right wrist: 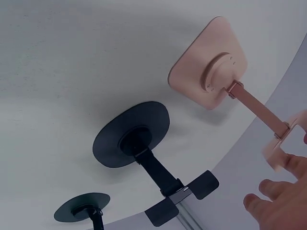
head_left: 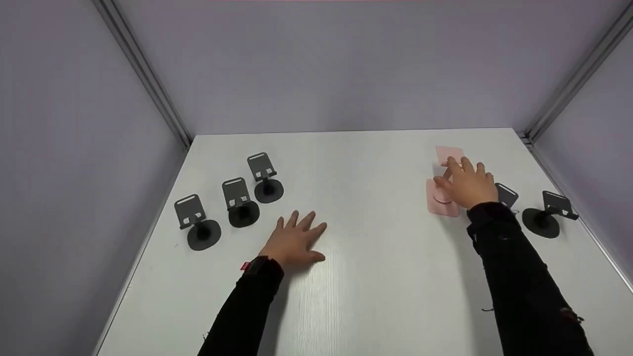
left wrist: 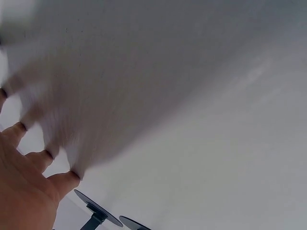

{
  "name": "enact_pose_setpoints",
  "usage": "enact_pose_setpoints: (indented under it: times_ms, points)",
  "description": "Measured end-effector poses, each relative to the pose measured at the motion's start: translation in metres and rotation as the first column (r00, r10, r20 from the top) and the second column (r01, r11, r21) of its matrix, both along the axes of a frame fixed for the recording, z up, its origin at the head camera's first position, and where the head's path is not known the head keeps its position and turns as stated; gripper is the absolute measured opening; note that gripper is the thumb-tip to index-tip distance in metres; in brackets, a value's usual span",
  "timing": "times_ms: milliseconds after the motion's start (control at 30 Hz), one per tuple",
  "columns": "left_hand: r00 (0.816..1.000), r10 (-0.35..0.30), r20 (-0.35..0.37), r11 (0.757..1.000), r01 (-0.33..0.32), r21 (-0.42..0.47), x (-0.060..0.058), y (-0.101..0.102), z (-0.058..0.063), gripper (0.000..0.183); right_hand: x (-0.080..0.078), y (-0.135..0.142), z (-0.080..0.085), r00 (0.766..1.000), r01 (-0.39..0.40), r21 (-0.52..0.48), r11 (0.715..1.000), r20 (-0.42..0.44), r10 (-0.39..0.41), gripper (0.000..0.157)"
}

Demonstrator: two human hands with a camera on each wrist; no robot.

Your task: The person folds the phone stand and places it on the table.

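Observation:
At the right, a pink phone stand (head_left: 443,202) rests on the white table (head_left: 366,207), its plate raised on a thin arm. My right hand (head_left: 470,185) is over this stand with spread fingers, the fingertips at the lower edge of the plate. In the right wrist view, a fingertip of the right hand (right wrist: 290,194) meets the pink cradle (right wrist: 276,155); the thumb is mostly out of frame. Left of centre, my left hand (head_left: 292,242) is low over the table, palm down, fingers spread and holding nothing.
Left of my left hand, three black phone stands (head_left: 203,235) stand in a slanting row. Two more black stands (head_left: 541,222) are beside my right forearm, one partly covered by the sleeve. Grey-white walls (head_left: 346,64) enclose the table's back and sides.

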State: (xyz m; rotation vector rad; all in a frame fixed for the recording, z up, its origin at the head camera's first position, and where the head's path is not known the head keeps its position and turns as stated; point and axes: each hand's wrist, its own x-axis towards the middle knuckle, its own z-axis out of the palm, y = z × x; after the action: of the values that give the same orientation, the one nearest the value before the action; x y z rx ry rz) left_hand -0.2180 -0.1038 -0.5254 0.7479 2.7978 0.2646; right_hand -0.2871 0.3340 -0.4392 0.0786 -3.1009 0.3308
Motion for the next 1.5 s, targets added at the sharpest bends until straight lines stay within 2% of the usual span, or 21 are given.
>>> enact_pose_setpoints:
  times_ms: [300, 567, 933, 1233, 1500]
  points:
    - [1.000, -0.018, 0.000, 1.000, 0.018, 0.004, -0.001, -0.001, 0.000, 0.082, 0.002, 0.002, -0.003, 0.997, -0.043, -0.060, 0.997, -0.071, 0.038, 0.053]
    - [1.000, -0.019, -0.020, 1.000, 0.019, -0.001, -0.002, -0.001, 0.001, 0.081, 0.003, 0.003, -0.005, 0.994, -0.068, -0.099, 0.993, -0.093, 0.058, 0.044]
    - [1.000, -0.008, -0.013, 1.000, 0.007, -0.006, -0.001, -0.001, 0.000, 0.081, 0.003, 0.003, -0.006, 0.985, -0.097, -0.043, 0.994, -0.144, 0.090, 0.034]
    - [1.000, -0.012, -0.009, 1.000, 0.012, -0.002, 0.000, -0.001, 0.001, 0.081, 0.002, 0.002, -0.010, 0.962, -0.153, 0.029, 0.988, -0.223, 0.156, 0.024]
    - [1.000, -0.001, 0.007, 1.000, 0.001, 0.010, 0.001, 0.000, 0.004, 0.080, 0.000, -0.002, -0.015, 0.916, -0.233, 0.068, 0.970, -0.319, 0.243, 0.021]
